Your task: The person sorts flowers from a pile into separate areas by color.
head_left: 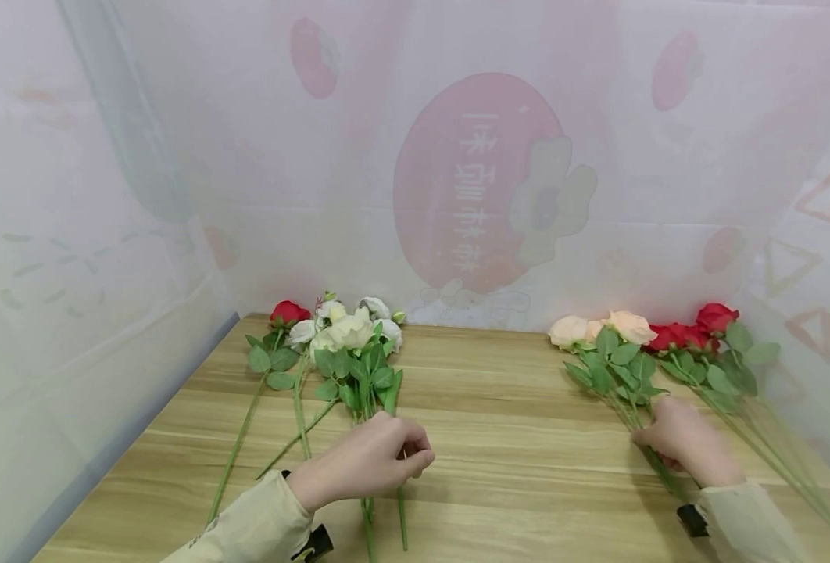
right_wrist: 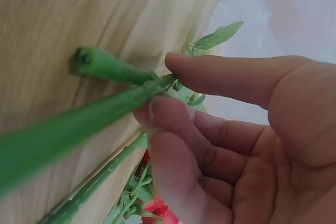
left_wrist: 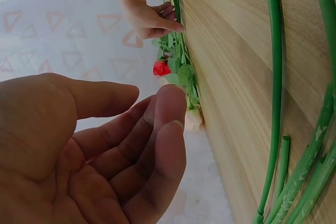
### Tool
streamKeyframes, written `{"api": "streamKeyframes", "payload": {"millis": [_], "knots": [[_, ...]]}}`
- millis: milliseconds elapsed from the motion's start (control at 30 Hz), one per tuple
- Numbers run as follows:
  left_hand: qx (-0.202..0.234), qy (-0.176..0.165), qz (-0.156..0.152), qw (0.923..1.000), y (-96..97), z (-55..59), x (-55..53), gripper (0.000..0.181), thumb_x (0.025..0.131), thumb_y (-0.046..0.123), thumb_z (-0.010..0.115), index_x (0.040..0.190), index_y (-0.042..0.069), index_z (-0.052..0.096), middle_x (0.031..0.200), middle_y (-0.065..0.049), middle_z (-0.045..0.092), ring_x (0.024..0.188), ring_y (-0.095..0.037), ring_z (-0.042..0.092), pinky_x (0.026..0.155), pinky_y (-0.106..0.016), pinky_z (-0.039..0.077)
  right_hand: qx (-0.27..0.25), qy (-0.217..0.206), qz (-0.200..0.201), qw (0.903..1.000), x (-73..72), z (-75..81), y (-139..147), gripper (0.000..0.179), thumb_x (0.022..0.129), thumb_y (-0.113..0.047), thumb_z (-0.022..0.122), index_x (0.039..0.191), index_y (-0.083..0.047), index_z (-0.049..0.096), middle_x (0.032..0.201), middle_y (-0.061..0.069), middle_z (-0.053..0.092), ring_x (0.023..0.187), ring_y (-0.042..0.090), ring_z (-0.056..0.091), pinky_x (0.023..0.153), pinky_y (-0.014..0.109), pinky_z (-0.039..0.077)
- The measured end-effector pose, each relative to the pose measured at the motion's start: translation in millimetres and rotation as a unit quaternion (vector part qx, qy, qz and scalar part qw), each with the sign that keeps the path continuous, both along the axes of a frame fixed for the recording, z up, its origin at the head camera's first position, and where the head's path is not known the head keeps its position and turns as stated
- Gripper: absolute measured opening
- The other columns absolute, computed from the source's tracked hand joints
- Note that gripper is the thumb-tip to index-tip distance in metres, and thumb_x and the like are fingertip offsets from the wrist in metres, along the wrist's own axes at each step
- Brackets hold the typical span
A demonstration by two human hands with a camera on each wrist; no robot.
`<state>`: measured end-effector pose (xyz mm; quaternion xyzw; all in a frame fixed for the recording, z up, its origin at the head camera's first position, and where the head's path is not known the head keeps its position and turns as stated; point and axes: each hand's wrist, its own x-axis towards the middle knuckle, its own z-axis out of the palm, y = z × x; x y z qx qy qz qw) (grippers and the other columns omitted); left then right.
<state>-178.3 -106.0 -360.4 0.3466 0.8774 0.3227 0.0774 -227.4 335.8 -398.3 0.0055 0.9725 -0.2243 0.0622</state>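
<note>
1. Nearest me, the left hand (head_left: 373,457) hangs above the lower stems of the white flowers. Its fingers are loosely bent, a small gap parts thumb and forefinger, and it has hold of nothing; from the left wrist view I see the green stems (left_wrist: 276,77) well apart from the fingertips.
2. The right hand (head_left: 689,442) has thumb and forefinger nearly together, pinching a stem (right_wrist: 94,121) of the peach roses. A second stem end sticks out beside it; I cannot tell whether that one is gripped too.
3. I judge the step in hand to be taking up the peach roses. The next move seems to call for gathering both stems into one firm pinch before any lift.
4. Beyond the right fingertips, the blooms of the peach roses (head_left: 631,328) lie near the table's far edge, leaves between hand and petals.
5. Just right of them rest the red roses (head_left: 682,336); across the table (head_left: 485,469), white flowers (head_left: 348,332) lie beside a single red rose (head_left: 289,313).
6. Farthest off hangs the printed cloth (head_left: 281,188).
</note>
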Motion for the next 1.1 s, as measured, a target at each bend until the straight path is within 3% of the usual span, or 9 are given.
{"api": "streamKeyframes", "payload": {"millis": [333,467,533,633,733,800,900,1000,1100], "knots": [[0.0,-0.002,-0.003,1.0,-0.6,0.4,-0.9,0.021,0.099,0.02,0.061,0.08,0.016,0.069,0.066,0.009,0.062,0.055,-0.002,0.052,0.052,-0.021,0.046,0.043,-0.015,-0.014,0.9989,1.7,5.7,-3.5,0.035,0.085,-0.029,0.073,0.076,-0.006,0.047,0.058,0.006,0.051,0.048,0.019,0.051,0.045,0.036,0.039],[-0.001,0.012,0.006,0.9999,-5.7,4.0,-4.4,0.021,0.099,0.017,0.062,0.079,0.016,0.069,0.064,0.01,0.06,0.054,-0.002,0.052,0.053,-0.022,0.047,0.056,0.003,-0.016,0.9983,2.9,9.0,-3.5,0.039,0.087,-0.036,0.071,0.072,-0.009,0.047,0.062,0.005,0.045,0.055,0.019,0.046,0.047,0.036,0.035],[-0.014,0.026,0.032,0.9991,-11.9,6.8,-8.0,0.024,0.098,0.017,0.062,0.075,0.016,0.067,0.06,0.011,0.055,0.05,-0.002,0.049,0.05,-0.022,0.045,0.055,0.028,-0.013,0.998,3.6,9.7,-5.3,0.043,0.088,-0.037,0.07,0.066,-0.011,0.044,0.059,0.001,0.04,0.053,0.016,0.039,0.046,0.033,0.032],[-0.059,0.048,0.112,0.9907,-25.6,10.4,-15.2,0.035,0.096,0.02,0.064,0.062,0.017,0.058,0.05,0.013,0.041,0.043,-0.002,0.038,0.042,-0.022,0.035,0.042,0.067,-0.006,0.9968,4.3,12.2,-11.6,0.05,0.091,-0.036,0.068,0.057,-0.016,0.037,0.053,-0.004,0.029,0.048,0.011,0.026,0.044,0.028,0.026],[-0.12,0.045,0.209,0.9694,-39.8,10.6,-23.8,0.05,0.094,0.022,0.067,0.052,0.016,0.042,0.044,0.011,0.024,0.04,-0.005,0.025,0.039,-0.022,0.022,0.025,0.093,0.009,0.9953,4.4,20.1,-21.1,0.054,0.093,-0.034,0.066,0.053,-0.018,0.033,0.05,-0.007,0.021,0.047,0.009,0.019,0.044,0.027,0.022],[-0.148,0.035,0.253,0.9552,-46.9,9.2,-29.0,0.055,0.093,0.023,0.069,0.049,0.015,0.037,0.042,0.01,0.022,0.038,-0.006,0.025,0.039,-0.022,0.019,0.014,0.099,0.02,0.9948,6.1,27.3,-28.9,0.053,0.095,-0.034,0.064,0.054,-0.018,0.033,0.049,-0.007,0.022,0.047,0.009,0.019,0.046,0.028,0.023],[-0.165,0.013,0.276,0.9468,-53.0,5.4,-35.1,0.054,0.093,0.025,0.069,0.048,0.014,0.041,0.038,0.009,0.031,0.036,-0.008,0.033,0.037,-0.022,0.02,0.001,0.106,0.038,0.9937,10.5,38.0,-41.3,0.052,0.096,-0.035,0.063,0.055,-0.017,0.036,0.05,-0.007,0.024,0.047,0.01,0.021,0.047,0.029,0.025],[-0.166,-0.004,0.277,0.9464,-55.6,-0.4,-39.3,0.052,0.094,0.027,0.069,0.049,0.013,0.046,0.038,0.006,0.041,0.037,-0.01,0.041,0.037,-0.023,0.024,-0.013,0.11,0.054,0.9924,14.8,45.6,-54.2,0.047,0.096,-0.036,0.063,0.058,-0.016,0.044,0.05,-0.006,0.031,0.047,0.011,0.026,0.048,0.03,0.027],[-0.168,-0.008,0.276,0.9465,-56.4,-7.1,-42.9,0.05,0.092,0.027,0.07,0.051,0.012,0.047,0.042,0.005,0.041,0.039,-0.01,0.04,0.038,-0.024,0.026,-0.027,0.101,0.062,0.9926,17.8,51.3,-65.6,0.041,0.097,-0.037,0.063,0.063,-0.015,0.056,0.051,-0.004,0.04,0.047,0.012,0.034,0.049,0.031,0.032]]}}
